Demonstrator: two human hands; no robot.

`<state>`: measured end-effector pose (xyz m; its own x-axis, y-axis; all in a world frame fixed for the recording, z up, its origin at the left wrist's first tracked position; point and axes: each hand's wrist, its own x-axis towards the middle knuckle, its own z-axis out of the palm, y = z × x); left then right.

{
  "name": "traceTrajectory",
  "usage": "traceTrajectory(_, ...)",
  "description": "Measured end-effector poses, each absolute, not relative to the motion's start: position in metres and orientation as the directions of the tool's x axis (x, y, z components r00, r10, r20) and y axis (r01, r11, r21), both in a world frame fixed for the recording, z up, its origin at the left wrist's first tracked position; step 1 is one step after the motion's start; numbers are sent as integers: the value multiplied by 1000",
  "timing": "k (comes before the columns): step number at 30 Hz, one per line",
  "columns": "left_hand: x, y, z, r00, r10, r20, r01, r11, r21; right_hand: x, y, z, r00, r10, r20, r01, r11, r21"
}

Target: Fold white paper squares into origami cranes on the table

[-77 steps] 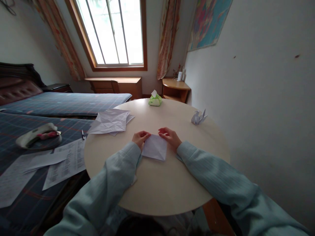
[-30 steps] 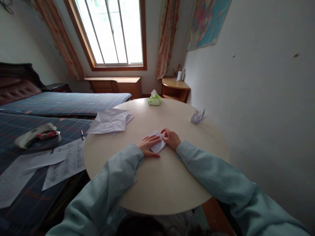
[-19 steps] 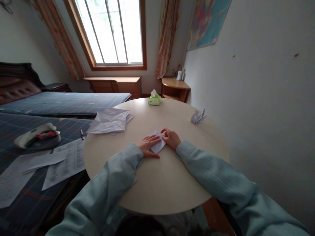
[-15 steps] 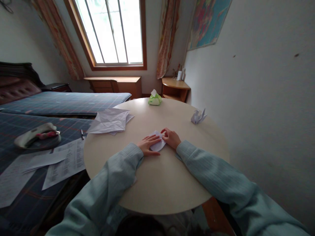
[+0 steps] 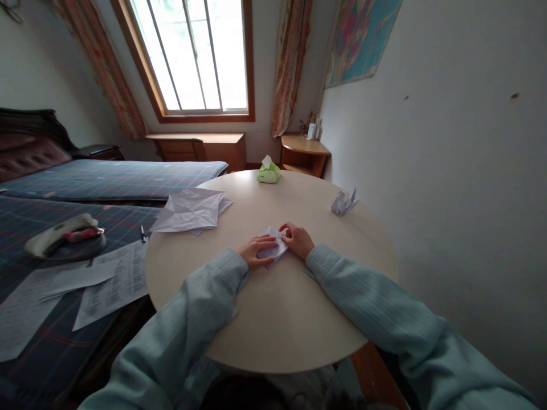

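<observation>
A small folded sheet of white paper point(image 5: 277, 249) lies on the round table point(image 5: 273, 319) in front of me. Across its left part rests my left hand point(image 5: 257, 250), fingers stretched out and pressing it down, so some of the paper is covered. At the paper's upper right edge, my right hand point(image 5: 298, 240) is closed, thumb and index finger pinching it. A finished paper crane point(image 5: 344, 203) stands apart from both hands, farther right on the table.
Creased sheets of paper point(image 5: 192, 209) overlap the table's left edge. A green tissue pack point(image 5: 269, 171) sits at the far edge. Printed sheets point(image 5: 113, 279), a pen point(image 5: 143, 233) and a pale bag-like object point(image 5: 64, 236) lie on the bed at left. A wall point(image 5: 461, 188) borders the right.
My left hand has drawn slightly left and its thumb has come in toward the fingers, uncovering more of the paper. My right hand stays in place.
</observation>
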<state>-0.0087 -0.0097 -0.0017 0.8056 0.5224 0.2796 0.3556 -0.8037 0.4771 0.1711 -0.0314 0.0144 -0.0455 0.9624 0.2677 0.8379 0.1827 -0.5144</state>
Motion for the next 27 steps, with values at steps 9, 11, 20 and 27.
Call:
traceTrajectory(9, -9, -9, 1, 738, 576, 352, 335, -765, 550, 170, -31, 14, -47, 962, 270, 847, 181, -499)
traceTrajectory(11, -10, -8, 3, 683, 639, 355, 390, -729, 562, 170, -29, 13, -58, 952, 302, 843, 209, -496)
traceTrajectory(20, -11, -5, 3, 549, 770, 325, 584, -632, 510, 168, -33, 17, -388, 826, 409, 587, 564, -581)
traceTrajectory(27, -9, -9, 6, 469, 810, 353, 679, -586, 442, 167, -33, 13, -389, 855, 344, 651, 519, -553)
